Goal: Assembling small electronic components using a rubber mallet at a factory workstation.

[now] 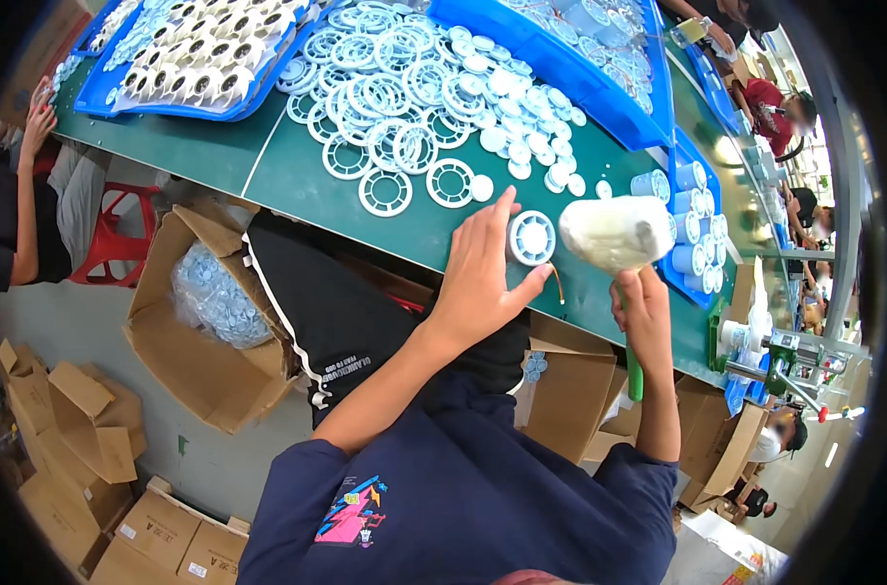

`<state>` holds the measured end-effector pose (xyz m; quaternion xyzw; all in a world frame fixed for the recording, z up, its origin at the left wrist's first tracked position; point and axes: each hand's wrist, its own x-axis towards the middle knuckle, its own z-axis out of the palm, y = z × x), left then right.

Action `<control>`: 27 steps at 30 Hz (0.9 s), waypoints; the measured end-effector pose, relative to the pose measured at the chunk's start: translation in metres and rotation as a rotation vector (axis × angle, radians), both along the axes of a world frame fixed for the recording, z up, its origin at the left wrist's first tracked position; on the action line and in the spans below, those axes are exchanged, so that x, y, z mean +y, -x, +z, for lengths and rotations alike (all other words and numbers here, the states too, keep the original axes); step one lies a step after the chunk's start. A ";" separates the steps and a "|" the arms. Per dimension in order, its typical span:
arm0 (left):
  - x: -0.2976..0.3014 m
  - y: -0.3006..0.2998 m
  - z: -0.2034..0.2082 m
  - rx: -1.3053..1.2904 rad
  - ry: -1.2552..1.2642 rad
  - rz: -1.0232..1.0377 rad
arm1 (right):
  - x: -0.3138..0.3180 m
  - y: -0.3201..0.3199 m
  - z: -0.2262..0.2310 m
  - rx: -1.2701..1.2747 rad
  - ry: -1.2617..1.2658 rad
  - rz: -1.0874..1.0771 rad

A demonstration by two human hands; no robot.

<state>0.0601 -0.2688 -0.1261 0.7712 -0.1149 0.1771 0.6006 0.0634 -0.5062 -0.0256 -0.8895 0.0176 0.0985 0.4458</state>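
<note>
A mallet with a green handle [635,375] and a pale, bulky, wrapped-looking head [619,232] is gripped in my right hand [646,310]. Its head is up over the near part of the bench. Just left of it, a round light-blue housing with a spoked white top [533,239] stands upright on the green surface, with a thin wire [559,283] trailing from it. My left hand [482,268] lies close along the housing's left side, fingers stretched out and thumb spread by its near edge; whether it presses on the housing is hard to tell.
Beyond my hands lie piled light-blue rings [385,190] and small discs [521,146]. Blue trays hold white parts [205,58], wired parts [609,58] and cup-shaped housings [692,229]. A green clamp device [770,356] stands right. Cardboard boxes [195,375] flank me; co-workers sit left and far right.
</note>
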 end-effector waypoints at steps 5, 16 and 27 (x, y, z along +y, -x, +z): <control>-0.001 0.001 0.002 0.028 -0.016 -0.013 | -0.002 -0.001 0.004 0.046 0.070 0.063; 0.001 -0.001 -0.003 0.023 -0.018 -0.016 | 0.028 -0.047 0.039 -0.216 0.258 0.264; 0.008 0.005 -0.005 0.060 -0.117 -0.046 | -0.010 -0.034 -0.003 -0.341 0.346 0.108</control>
